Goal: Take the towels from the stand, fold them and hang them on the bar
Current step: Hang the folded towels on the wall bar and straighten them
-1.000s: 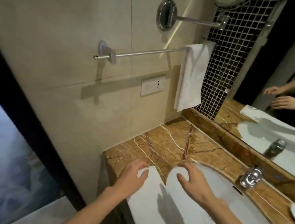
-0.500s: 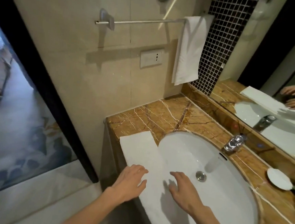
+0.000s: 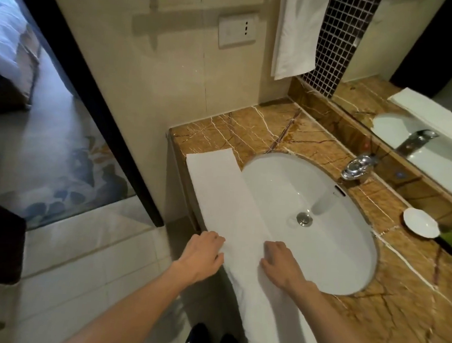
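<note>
**Fig. Folded towel strip on the vanity, both hands astride it**

The towel point(image 3: 228, 198) lies as a long narrow strip along the front of the marble counter point(image 3: 250, 124). Its right edge overlaps the rim of the sink point(image 3: 329, 247). The long axis runs from 11 o'clock, where the squared far end rests flat on the counter, to 5 o'clock, where the near end trails toward me and blurs out.

My left hand point(image 3: 202, 256) sits on the strip's 9 o'clock edge, at the counter's front lip. My right hand point(image 3: 282, 265) sits on its 3 o'clock edge, by the basin rim. The two are level across the width, so neither is nearer the far end. The fingers of both are bent down onto the cloth. I cannot tell whether they pinch the edges or only press them.

Most of the strip lies beyond my hands, toward 11 o'clock. As I judge it, the strip is already narrowed lengthwise, so any further fold would bring one end over the other along that axis.

A second towel point(image 3: 298, 33) already hangs on the wall at 1 o'clock, well apart from my hands and slightly toward my right. The bar itself is out of view.
</note>
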A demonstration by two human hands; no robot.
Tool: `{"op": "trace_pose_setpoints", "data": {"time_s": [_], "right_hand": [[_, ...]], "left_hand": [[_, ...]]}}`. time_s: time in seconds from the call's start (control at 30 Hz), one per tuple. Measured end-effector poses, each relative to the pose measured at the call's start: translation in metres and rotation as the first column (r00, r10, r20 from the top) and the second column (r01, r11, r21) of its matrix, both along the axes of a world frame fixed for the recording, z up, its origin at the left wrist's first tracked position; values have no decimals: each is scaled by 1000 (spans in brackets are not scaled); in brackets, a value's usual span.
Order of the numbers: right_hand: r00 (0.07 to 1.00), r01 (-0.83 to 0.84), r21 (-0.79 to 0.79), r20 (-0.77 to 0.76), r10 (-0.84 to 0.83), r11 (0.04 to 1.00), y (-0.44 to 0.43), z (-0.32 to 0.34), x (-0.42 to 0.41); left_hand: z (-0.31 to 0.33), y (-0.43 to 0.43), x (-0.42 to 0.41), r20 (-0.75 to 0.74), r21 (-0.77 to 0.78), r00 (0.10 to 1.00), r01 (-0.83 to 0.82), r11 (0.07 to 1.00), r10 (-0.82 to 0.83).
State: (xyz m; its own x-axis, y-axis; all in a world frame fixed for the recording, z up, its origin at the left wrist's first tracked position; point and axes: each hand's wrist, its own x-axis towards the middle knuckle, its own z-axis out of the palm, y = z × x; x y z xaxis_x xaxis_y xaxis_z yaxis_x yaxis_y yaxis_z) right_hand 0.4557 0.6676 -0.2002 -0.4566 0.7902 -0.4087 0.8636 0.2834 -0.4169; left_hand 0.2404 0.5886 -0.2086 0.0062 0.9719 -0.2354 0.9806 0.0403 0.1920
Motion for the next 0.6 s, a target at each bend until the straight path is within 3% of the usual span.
{"op": "trace_pose_setpoints", "data": {"time_s": [0.1,0.2,0.3,0.4,0.53,0.6], "right_hand": [[999,36,-24,-25,-37,999,3,-2,2],[993,98,-63,-56,-102,993,9,-4,0],[984,151,-72,-81,-156,986,10,-8,-2],[971,199,-77,-119,-207,977,14,-10,-3],[929,290,-164,-187,-319,943,23,-9,-5],[931,290,-155,-183,-316,945,28,-12,-6]], "left_hand": [[-3,2,7,37,-20,998,-55,998,56],[-8,6,13,169,-89,961,-204,975,216],[-13,12,15,366,-205,840,-346,916,399],[-16,18,15,500,-221,734,-406,887,460],[-18,26,17,671,-199,464,-639,743,578],[-16,30,16,731,-287,241,-740,608,638]]}}
